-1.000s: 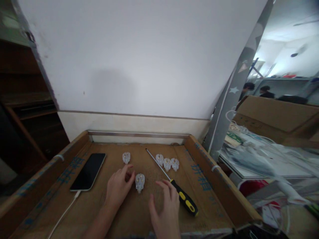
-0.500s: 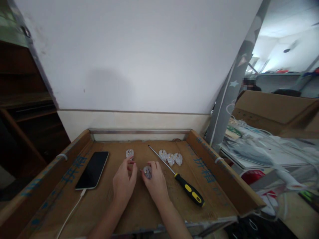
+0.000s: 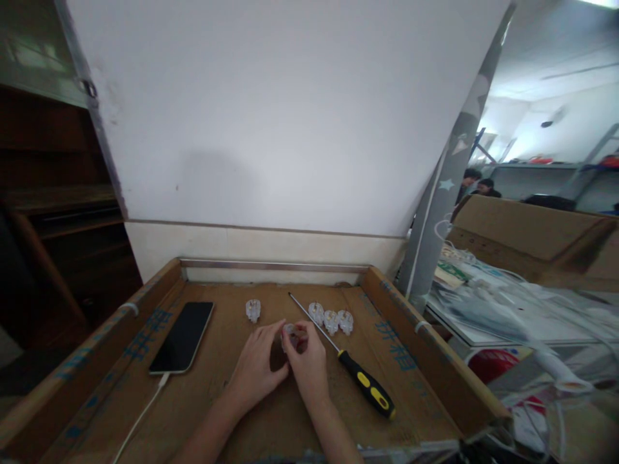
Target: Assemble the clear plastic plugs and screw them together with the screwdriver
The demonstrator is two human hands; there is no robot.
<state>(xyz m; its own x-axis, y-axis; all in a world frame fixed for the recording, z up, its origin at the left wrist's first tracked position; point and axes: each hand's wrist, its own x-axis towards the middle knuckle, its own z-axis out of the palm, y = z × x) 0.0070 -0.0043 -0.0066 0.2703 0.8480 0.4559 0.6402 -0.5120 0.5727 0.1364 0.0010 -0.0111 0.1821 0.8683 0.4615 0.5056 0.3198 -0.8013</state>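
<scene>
A small clear plastic power plug (image 3: 289, 328) is between my two hands, just above the cardboard. My right hand (image 3: 309, 357) pinches it between thumb and fingers. From the other side, the fingertips of my left hand (image 3: 256, 361) meet the same plug, its thumb lower down; the fingers partly cover the plug. Farther back on the left lies a single clear plug (image 3: 253, 310) with its pins up. Three more clear plugs (image 3: 331, 321) lie close together to the right. Beside my right hand rests a long screwdriver (image 3: 366, 383) with a black and yellow handle.
A phone (image 3: 182, 338) with a white cable (image 3: 140, 419) lies on the left of the cardboard-lined tray (image 3: 217, 399). Raised cardboard walls border it. On the right, a side table holds plastic bags (image 3: 498, 309) and a carton (image 3: 522, 232). People (image 3: 486, 188) are in the background.
My left hand has moved right, from near the single plug to the plug in my right hand. Both hands now meet at that plug. The camera view has tilted slightly.
</scene>
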